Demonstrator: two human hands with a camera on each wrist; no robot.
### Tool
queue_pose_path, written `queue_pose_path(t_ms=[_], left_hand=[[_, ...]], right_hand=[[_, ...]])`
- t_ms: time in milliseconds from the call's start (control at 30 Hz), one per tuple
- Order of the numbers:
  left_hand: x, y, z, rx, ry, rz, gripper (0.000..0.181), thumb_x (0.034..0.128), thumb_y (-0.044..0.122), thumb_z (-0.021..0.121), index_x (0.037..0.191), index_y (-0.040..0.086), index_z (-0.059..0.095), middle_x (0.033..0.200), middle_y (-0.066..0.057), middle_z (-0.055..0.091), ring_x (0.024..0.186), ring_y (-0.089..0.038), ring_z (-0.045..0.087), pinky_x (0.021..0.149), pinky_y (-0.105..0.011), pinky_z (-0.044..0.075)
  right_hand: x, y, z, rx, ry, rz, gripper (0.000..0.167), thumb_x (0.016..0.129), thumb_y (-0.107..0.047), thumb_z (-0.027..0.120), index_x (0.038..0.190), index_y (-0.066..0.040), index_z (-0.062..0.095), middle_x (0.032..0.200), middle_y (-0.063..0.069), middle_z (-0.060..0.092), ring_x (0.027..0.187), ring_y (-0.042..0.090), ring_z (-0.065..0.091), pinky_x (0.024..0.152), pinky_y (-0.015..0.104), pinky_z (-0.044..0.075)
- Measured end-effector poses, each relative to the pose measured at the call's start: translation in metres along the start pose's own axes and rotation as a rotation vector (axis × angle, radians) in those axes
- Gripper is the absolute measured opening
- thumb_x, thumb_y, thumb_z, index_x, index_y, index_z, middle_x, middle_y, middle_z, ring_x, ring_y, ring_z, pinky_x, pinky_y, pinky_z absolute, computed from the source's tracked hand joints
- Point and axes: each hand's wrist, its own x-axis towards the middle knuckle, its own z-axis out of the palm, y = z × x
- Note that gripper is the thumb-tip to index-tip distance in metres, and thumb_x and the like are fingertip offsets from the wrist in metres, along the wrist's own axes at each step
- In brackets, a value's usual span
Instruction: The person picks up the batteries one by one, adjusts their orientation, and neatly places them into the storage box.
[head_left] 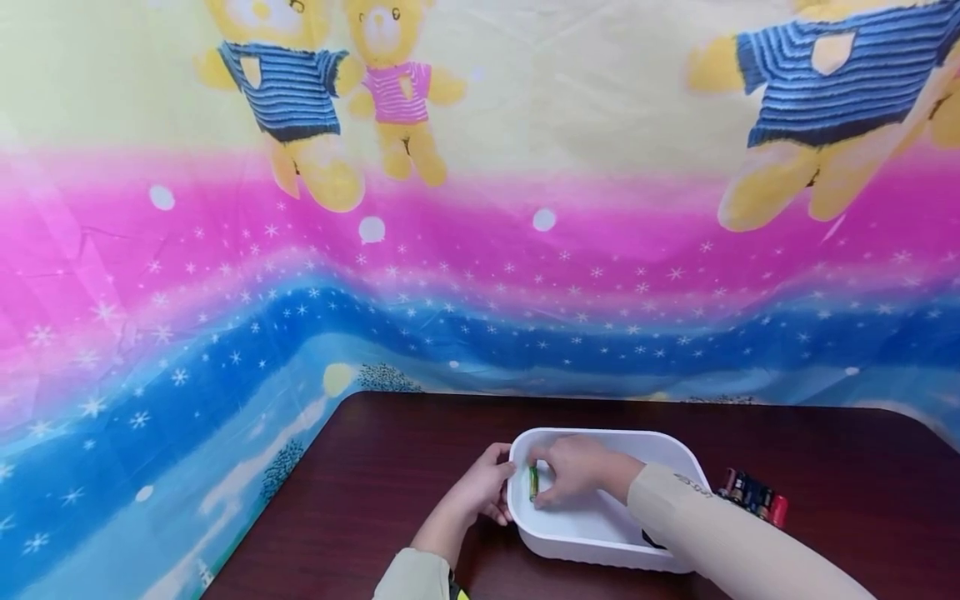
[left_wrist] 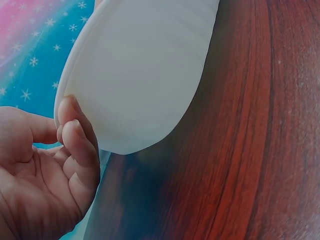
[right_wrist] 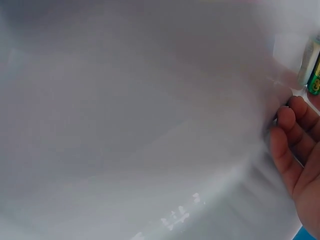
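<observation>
A white plastic basin sits on the dark wooden table. At its left end my left hand grips the rim, thumb on the outside and fingers bent at the wall in the left wrist view. My right hand reaches down inside the basin, near the left wall. Between its thumb and forefinger it pinches a green and gold battery, one digit at each end. Only part of this battery shows at the right edge of the right wrist view, next to the hand.
Several dark batteries and a red one lie on the table right of the basin, partly behind the right sleeve. A printed cloth with bears hangs behind and left of the table.
</observation>
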Motion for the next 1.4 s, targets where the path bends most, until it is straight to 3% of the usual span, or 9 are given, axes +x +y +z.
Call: queue_pose_path(t_ms=[400,667,933,1167,1400], left_hand=[[0.0,0.003,-0.004,0.046,-0.019,-0.012,0.035,0.0984,0.016,0.039,0.133,0.01,0.037,0.056,-0.011,0.047,0.038,-0.017,0.052,0.033,-0.023,0.044],[-0.001,0.006,-0.004,0.058,-0.027,-0.021,0.036,0.0992,0.018,0.039,0.134,0.01,0.036,0.059,-0.014,0.048,0.038,-0.018,0.053,0.033,-0.023,0.044],[-0.004,0.007,-0.004,0.063,-0.024,-0.023,0.038,0.0993,0.019,0.04,0.136,0.009,0.035,0.067,-0.021,0.054,0.039,-0.018,0.053,0.034,-0.024,0.045],[-0.004,0.007,-0.008,0.063,-0.049,-0.016,0.04,0.0995,0.019,0.041,0.137,0.007,0.033,0.071,-0.022,0.057,0.041,-0.018,0.055,0.037,-0.025,0.048],[-0.002,0.006,-0.009,0.077,-0.058,-0.031,0.041,0.0989,0.02,0.043,0.137,0.008,0.036,0.068,-0.019,0.056,0.042,-0.019,0.057,0.039,-0.027,0.05]], right_hand=[[-0.001,-0.001,-0.009,0.106,-0.093,0.028,0.061,0.064,-0.057,0.074,0.109,-0.021,0.054,0.078,-0.01,0.054,0.069,0.008,0.048,0.065,0.028,0.045],[-0.008,0.002,-0.024,0.25,-0.174,0.141,0.056,0.068,-0.043,0.078,0.113,-0.021,0.052,0.078,-0.006,0.052,0.07,0.011,0.049,0.064,0.029,0.044],[-0.017,0.001,-0.038,0.206,-0.217,0.201,0.048,0.075,-0.033,0.076,0.117,-0.021,0.058,0.072,-0.009,0.052,0.064,0.009,0.05,0.061,0.028,0.044],[-0.024,-0.002,-0.053,0.167,-0.187,0.17,0.042,0.078,-0.026,0.074,0.117,-0.019,0.062,0.072,-0.012,0.055,0.063,0.007,0.051,0.059,0.026,0.047],[-0.031,0.001,-0.066,0.199,-0.167,0.218,0.038,0.081,-0.024,0.072,0.117,-0.02,0.063,0.079,-0.011,0.057,0.068,0.007,0.052,0.061,0.027,0.049]])
